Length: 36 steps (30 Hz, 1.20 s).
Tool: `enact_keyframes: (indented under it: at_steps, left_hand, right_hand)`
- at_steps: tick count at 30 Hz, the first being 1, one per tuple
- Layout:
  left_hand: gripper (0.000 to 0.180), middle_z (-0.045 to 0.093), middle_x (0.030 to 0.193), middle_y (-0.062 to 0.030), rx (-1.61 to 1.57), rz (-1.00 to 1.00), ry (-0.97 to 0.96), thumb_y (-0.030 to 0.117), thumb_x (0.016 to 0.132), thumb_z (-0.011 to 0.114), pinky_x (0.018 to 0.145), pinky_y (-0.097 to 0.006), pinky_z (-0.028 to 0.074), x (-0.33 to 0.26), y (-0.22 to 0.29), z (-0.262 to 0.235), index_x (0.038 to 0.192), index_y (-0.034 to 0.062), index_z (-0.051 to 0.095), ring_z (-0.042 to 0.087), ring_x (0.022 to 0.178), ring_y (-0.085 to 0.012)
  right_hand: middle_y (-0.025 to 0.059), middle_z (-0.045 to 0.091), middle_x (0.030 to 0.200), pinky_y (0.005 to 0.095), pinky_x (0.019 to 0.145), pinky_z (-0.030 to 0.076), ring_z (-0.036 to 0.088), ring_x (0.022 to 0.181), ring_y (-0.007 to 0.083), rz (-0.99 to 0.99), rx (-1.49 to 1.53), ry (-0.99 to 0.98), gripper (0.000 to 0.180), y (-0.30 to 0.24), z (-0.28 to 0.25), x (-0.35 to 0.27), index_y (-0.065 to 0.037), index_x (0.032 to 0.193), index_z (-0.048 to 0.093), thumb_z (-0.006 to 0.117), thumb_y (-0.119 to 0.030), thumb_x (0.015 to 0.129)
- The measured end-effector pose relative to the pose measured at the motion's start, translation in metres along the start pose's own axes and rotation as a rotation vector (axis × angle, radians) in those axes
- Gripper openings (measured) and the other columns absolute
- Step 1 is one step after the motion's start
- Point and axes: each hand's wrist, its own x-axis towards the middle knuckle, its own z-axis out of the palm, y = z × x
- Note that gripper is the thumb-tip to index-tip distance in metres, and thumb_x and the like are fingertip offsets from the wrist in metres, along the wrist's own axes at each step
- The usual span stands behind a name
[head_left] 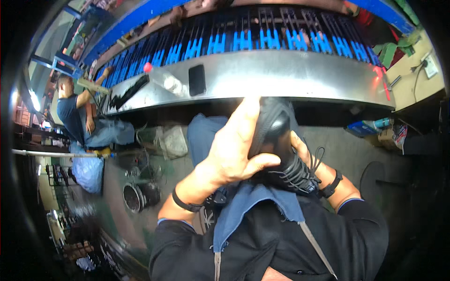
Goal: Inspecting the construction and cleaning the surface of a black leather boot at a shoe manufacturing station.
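A black lace-up shoe (276,136) is held over my lap, its rounded toe pointing toward the metal ledge and its laces toward my body. My left hand (234,145) grips the shoe's left side, fingers stretched along the edge and thumb across the upper. Behind the shoe's right side, my right hand (302,147) supports it; most of its fingers are hidden. A loop of lace (319,152) sticks out beside the right wrist. A blue apron (262,206) covers my lap.
Ahead runs a metal ledge (281,72) with a black phone (197,79), a clear bottle (171,84) and a dark strip (129,93). Beyond it is a row of blue prongs (243,41). A co-worker (70,112) sits at left, near a blue-white bag (87,173). Boxes (389,133) stand at right.
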Motion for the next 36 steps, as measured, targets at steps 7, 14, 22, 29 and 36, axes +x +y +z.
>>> enact_keyframes:
  at_steps: [7, 14, 22, 29, 36]
  left_hand:
    - [0.107, 0.062, 0.123, -0.0268, 0.106, 0.036, -0.026, 0.026, 0.064, 0.093, 0.097, -0.037, 0.050, 0.020, 0.026, -0.011, 0.144, -0.0134, 0.034, 0.065, 0.113, -0.0352]
    - [0.101, 0.061, 0.125, -0.0265, 0.094, -0.071, -0.186, 0.025, 0.068, 0.089, 0.091, -0.035, 0.054, 0.025, 0.028, -0.024, 0.147, -0.0067, 0.034, 0.067, 0.107, -0.0335]
    - [0.070, 0.064, 0.120, -0.0271, 0.076, -0.004, 0.010, 0.000, 0.071, 0.063, 0.087, -0.032, 0.054, 0.028, 0.026, -0.019, 0.138, -0.0080, 0.047, 0.071, 0.100, -0.0321]
    - [0.051, 0.068, 0.097, -0.0145, 0.212, -0.016, 0.198, -0.001, 0.071, 0.071, 0.073, -0.028, 0.056, 0.033, 0.025, -0.025, 0.120, -0.0072, 0.057, 0.069, 0.078, -0.0186]
    - [0.052, 0.069, 0.101, -0.0174, 0.224, 0.001, 0.216, -0.004, 0.075, 0.063, 0.074, -0.028, 0.056, 0.043, 0.011, -0.026, 0.127, -0.0063, 0.058, 0.069, 0.081, -0.0192]
  right_hand:
    - [0.0131, 0.033, 0.156, 0.0410, 0.119, 0.029, 0.038, 0.142, 0.0257, -0.437, 0.126, -0.074, 0.069, -0.058, 0.060, 0.015, -0.005, 0.155, 0.021, 0.051, -0.036, 0.102]
    - [0.0140, 0.048, 0.145, 0.0398, 0.109, 0.046, 0.053, 0.128, 0.0248, -0.475, -0.115, 0.165, 0.058, -0.048, 0.066, 0.006, -0.006, 0.151, 0.033, 0.056, -0.025, 0.101]
    - [0.0123, 0.063, 0.122, 0.0333, 0.089, 0.058, 0.065, 0.106, 0.0222, -0.130, 0.529, 0.171, 0.041, -0.030, 0.048, 0.002, -0.004, 0.138, 0.045, 0.057, -0.015, 0.100]
    - [0.0097, 0.061, 0.119, 0.0323, 0.090, 0.055, 0.063, 0.104, 0.0179, -0.277, 0.255, 0.183, 0.037, -0.056, 0.102, 0.004, -0.004, 0.132, 0.050, 0.058, -0.018, 0.099]
    - [0.0109, 0.067, 0.110, 0.0336, 0.085, 0.056, 0.066, 0.096, 0.0198, -0.040, 0.484, 0.203, 0.043, -0.037, 0.067, 0.012, -0.003, 0.124, 0.058, 0.042, -0.038, 0.105]
